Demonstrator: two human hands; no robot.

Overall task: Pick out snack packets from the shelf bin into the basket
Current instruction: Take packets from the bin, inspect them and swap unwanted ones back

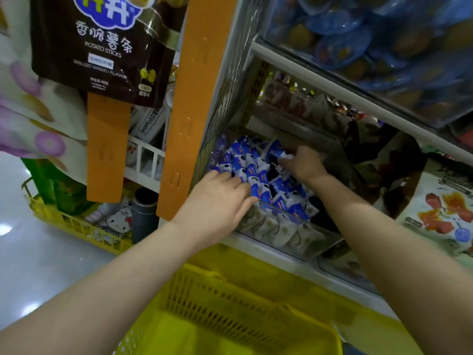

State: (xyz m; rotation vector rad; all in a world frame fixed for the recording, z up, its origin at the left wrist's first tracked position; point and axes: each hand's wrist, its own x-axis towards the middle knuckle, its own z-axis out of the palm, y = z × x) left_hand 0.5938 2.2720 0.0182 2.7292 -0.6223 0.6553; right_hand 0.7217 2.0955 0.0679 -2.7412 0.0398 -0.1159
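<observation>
Right hand [303, 163] pinches one packet [277, 152] in curled fingers at the far side of the shelf bin [294, 235]. Left hand [217, 198] lies flat on the snack packets [249, 166], fingers straight. A clean lift over the bin's front wall should reach the yellow basket [230, 303] waiting near, just below.

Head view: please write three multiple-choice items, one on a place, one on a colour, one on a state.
1. Where is the basket?
A. On a shelf. B. Below the bin. C. Behind the person.
2. What colour are the packets under the hands?
A. Red. B. Green. C. Blue and white.
3. What does the left hand do?
A. Rests on the packets. B. Holds the basket. C. Hangs idle.

1 B: its yellow rim shows under the bin's front.
2 C: the wrappers are blue and white.
3 A: its fairly straight fingers lie on the pile.
</observation>
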